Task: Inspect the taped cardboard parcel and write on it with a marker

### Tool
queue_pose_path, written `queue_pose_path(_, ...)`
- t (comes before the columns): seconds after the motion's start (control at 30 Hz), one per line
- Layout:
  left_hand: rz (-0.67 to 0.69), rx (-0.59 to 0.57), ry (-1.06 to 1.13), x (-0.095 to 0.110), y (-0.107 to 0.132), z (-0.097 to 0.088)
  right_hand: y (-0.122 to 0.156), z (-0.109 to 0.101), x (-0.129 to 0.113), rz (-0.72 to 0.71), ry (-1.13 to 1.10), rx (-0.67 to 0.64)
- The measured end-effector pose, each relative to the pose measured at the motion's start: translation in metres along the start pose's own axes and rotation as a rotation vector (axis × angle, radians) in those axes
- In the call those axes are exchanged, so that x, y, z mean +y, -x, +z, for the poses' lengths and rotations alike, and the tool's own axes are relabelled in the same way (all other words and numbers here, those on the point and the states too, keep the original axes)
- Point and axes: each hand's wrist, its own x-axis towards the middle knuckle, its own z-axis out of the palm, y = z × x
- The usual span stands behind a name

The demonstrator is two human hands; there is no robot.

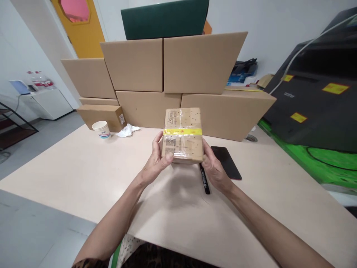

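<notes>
I hold a small cardboard parcel [182, 134] above the beige table [83, 175], tilted toward me. Clear tape covers it, a yellow tape strip crosses its middle, and printed codes sit on its left side. My left hand [157, 162] grips its left edge, thumb on the front face. My right hand [213, 167] grips its right and lower edge. A black marker pen [204, 180] lies on the table just under my right hand. Beside that hand lies a black phone [226, 162], face down or dark.
Large stacked cardboard boxes [167, 74] form a wall at the table's far edge, with a dark green box [164, 18] on top. A paper cup [101, 129] and crumpled tissue [126, 130] sit at the far left. A black printer [315, 93] stands at the right.
</notes>
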Motion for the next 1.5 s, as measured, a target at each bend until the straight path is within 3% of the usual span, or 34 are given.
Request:
queue_pose_path(0.13,0.058,-0.118,-0.171,0.005,0.002,0.003,-0.005,0.003,-0.009,-0.024,-0.055,0.124)
queue_pose_path(0.2,0.064,-0.12,-0.251,0.007,0.002,0.003,-0.008,0.0,-0.015,-0.007,-0.057,0.154)
queue_pose_path(0.37,0.102,0.117,-0.346,0.008,-0.002,0.003,-0.006,-0.007,-0.019,0.076,0.012,0.115)
queue_pose_path(0.57,0.076,0.395,-0.135,0.011,-0.008,0.005,0.005,-0.008,-0.007,0.058,0.073,-0.009)
queue_pose_path(0.7,0.056,0.503,-0.076,0.013,-0.009,0.005,0.007,-0.006,-0.007,0.014,0.101,-0.038)
queue_pose_path(0.8,0.054,0.519,-0.121,0.012,-0.009,0.005,0.005,-0.001,-0.009,0.019,0.165,-0.073)
queue_pose_path(0.9,0.09,0.446,-0.228,0.012,-0.006,0.003,0.003,0.006,-0.01,0.036,0.154,-0.065)
queue_pose_path(1.07,0.336,0.012,-0.566,0.011,-0.001,-0.003,-0.001,0.011,-0.006,0.109,-0.131,0.124)
queue_pose_path(1.17,0.372,-0.163,-0.643,0.01,-0.002,-0.008,-0.003,0.008,-0.005,0.219,-0.229,0.171)
queue_pose_path(1.33,0.257,-0.32,-0.566,0.015,-0.005,-0.019,-0.005,0.002,-0.01,0.273,-0.193,0.278)
queue_pose_path(1.5,0.229,-0.347,-0.384,0.022,-0.003,-0.022,-0.002,-0.006,-0.027,0.171,-0.075,0.202)
